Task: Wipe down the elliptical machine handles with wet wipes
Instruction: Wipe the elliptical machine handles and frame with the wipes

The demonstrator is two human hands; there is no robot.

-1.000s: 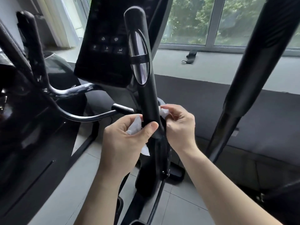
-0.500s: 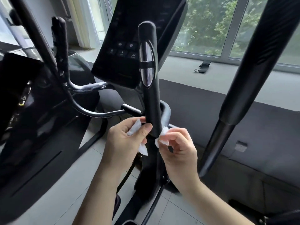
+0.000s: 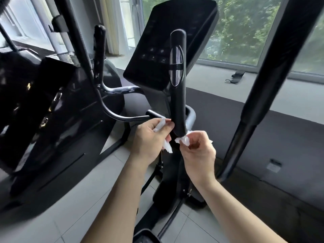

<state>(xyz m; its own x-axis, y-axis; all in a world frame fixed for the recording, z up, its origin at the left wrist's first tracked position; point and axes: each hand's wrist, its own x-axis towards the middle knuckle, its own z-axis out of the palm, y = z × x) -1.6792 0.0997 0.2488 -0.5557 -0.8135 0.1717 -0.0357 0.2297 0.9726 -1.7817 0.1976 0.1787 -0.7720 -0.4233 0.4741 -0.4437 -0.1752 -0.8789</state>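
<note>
Forearms (image 3: 112, 199) angle upward, left hand (image 3: 150, 137) and right hand (image 3: 199, 151) each pinching wet wipe (image 3: 184, 139) beside handle (image 3: 178, 102) base.

The floor (image 3: 78, 221) is laid with pale grey tiles with thin dark joints. The elliptical machine (image 3: 175, 190) stands on it by its black base, and a large glossy black housing (image 3: 52, 137) sits on the tiles to the left. Along the window side rises a dark grey ledge (image 3: 289, 137). On the lighter surface (image 3: 210, 81) behind it lies a black strap (image 3: 235, 77).
</note>
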